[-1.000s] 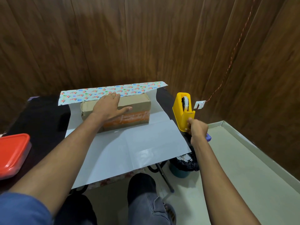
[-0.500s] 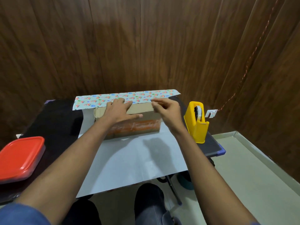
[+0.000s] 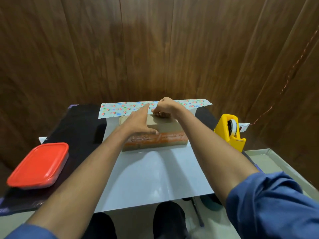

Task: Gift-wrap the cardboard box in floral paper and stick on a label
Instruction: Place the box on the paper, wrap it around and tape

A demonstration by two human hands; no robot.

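A red-lidded container (image 3: pixel 38 165) sat at the left of the dark counter (image 3: pixel 81 128). The cardboard box (image 3: pixel 153 135) lay on the white back of the floral paper (image 3: pixel 155 176), whose far edge stood folded up behind it, pattern showing. The left hand (image 3: pixel 138 121) lay flat on the box top, fingers straight, the forefinger reaching toward that flap. The right hand (image 3: pixel 164 107) was curled at the box's far top edge, seemingly pinching the paper's edge there, or tape; which could not be told. The step looked like fixing the far flap to the box. Next, the near paper would probably need pulling over the top, taut and square, to meet it. The yellow tape dispenser (image 3: pixel 230 131) stood at the right. Wood-panelled walls (image 3: pixel 155 49) closed in behind; a pale floor (image 3: pixel 276 163) showed at the right.
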